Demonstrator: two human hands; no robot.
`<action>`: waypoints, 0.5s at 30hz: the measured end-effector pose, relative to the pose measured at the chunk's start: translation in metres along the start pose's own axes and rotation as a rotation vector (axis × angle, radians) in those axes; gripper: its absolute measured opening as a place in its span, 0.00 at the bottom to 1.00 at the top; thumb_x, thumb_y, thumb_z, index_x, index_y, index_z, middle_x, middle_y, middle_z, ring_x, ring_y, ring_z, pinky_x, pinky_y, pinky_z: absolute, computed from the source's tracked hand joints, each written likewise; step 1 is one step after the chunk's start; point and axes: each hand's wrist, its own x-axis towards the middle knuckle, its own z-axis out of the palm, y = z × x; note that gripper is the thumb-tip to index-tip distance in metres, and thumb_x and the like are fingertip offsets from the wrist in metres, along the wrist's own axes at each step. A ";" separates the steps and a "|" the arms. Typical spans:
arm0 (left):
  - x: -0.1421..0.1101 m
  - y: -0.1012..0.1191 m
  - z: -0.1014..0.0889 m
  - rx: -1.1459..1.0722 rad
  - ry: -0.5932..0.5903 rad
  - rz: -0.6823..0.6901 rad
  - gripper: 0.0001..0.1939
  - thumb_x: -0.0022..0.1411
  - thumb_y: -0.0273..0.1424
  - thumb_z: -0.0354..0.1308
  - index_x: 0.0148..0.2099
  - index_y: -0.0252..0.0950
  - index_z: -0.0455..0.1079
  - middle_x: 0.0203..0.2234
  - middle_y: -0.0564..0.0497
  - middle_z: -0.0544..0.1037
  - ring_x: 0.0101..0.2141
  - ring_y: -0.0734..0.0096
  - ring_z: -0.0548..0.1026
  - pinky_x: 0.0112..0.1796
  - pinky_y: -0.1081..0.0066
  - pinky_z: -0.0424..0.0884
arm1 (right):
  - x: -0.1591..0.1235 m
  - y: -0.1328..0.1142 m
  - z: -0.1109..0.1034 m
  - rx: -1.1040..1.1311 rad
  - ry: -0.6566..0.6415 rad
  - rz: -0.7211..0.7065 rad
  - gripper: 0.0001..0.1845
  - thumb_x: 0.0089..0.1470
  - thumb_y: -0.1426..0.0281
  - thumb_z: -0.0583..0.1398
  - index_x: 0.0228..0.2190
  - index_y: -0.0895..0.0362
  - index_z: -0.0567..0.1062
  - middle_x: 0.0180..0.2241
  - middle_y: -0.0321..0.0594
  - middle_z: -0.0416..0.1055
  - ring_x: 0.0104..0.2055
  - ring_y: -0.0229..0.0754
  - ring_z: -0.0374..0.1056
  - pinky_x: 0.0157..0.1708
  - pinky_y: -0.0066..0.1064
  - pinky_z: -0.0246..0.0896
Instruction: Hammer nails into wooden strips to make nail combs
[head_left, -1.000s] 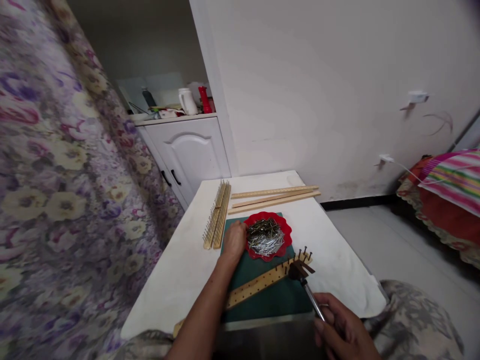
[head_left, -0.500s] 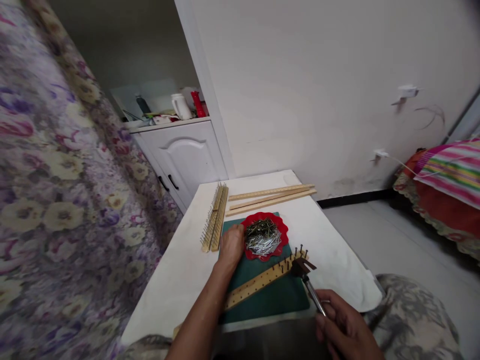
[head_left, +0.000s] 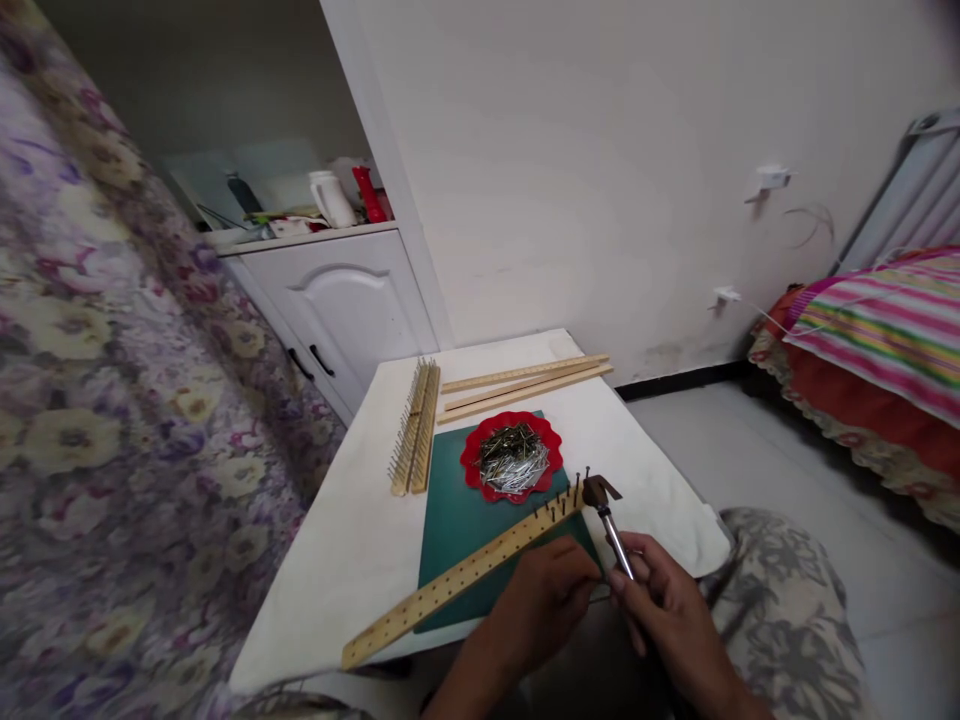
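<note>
My right hand [head_left: 664, 605] grips a claw hammer [head_left: 616, 540] by its metal shaft, its dark head up beside the far end of a drilled wooden strip [head_left: 450, 583]. Several nails [head_left: 553, 505] stand upright in that end of the strip; the rest shows rows of bare holes. Close to the hammer shaft, my left hand [head_left: 551, 590] is closed with its fingers curled together, and whatever they hold is hidden. Beyond the strip, a red scalloped plate [head_left: 472, 470] holds a heap of dark and silvery nails [head_left: 516, 462]. Plate and strip lie on a green mat [head_left: 442, 520].
Two nail-filled strips [head_left: 414, 430] lie on the left of the white table [head_left: 330, 560]. Several plain wooden strips [head_left: 525, 385] lie at the back near the wall. A floral curtain [head_left: 135, 400] hangs at left; a bed [head_left: 885, 350] stands at right.
My left hand has left the plate's left edge and come down toward my right hand, uncovering the strip's near end. The hammer stays in my right hand. The whole view has shifted slightly.
</note>
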 end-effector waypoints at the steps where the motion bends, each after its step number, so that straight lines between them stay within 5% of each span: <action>1: 0.000 -0.001 0.004 -0.107 0.040 -0.047 0.07 0.57 0.23 0.54 0.29 0.35 0.71 0.25 0.52 0.72 0.29 0.74 0.69 0.31 0.76 0.61 | -0.001 0.001 -0.001 0.015 0.002 -0.001 0.16 0.52 0.60 0.60 0.40 0.54 0.66 0.18 0.25 0.64 0.12 0.27 0.51 0.12 0.19 0.44; 3: -0.001 -0.005 0.014 -0.442 0.145 -0.195 0.01 0.53 0.25 0.60 0.30 0.35 0.71 0.24 0.52 0.73 0.26 0.74 0.70 0.29 0.75 0.62 | -0.002 0.003 -0.001 0.054 0.009 -0.005 0.17 0.52 0.60 0.60 0.40 0.54 0.66 0.18 0.25 0.65 0.11 0.26 0.51 0.12 0.19 0.43; 8: -0.005 -0.015 0.052 -1.313 0.354 -0.418 0.09 0.45 0.28 0.66 0.30 0.32 0.71 0.19 0.52 0.75 0.21 0.74 0.71 0.27 0.75 0.65 | -0.003 0.007 0.001 0.112 0.006 -0.020 0.17 0.52 0.59 0.61 0.40 0.54 0.65 0.18 0.26 0.68 0.10 0.24 0.51 0.11 0.17 0.43; 15: -0.011 -0.008 0.067 -1.574 0.437 -0.507 0.07 0.44 0.23 0.66 0.29 0.31 0.74 0.21 0.51 0.76 0.24 0.75 0.72 0.29 0.76 0.66 | -0.004 0.011 0.006 0.122 0.072 -0.010 0.18 0.49 0.61 0.63 0.39 0.54 0.67 0.17 0.25 0.66 0.11 0.25 0.52 0.11 0.16 0.46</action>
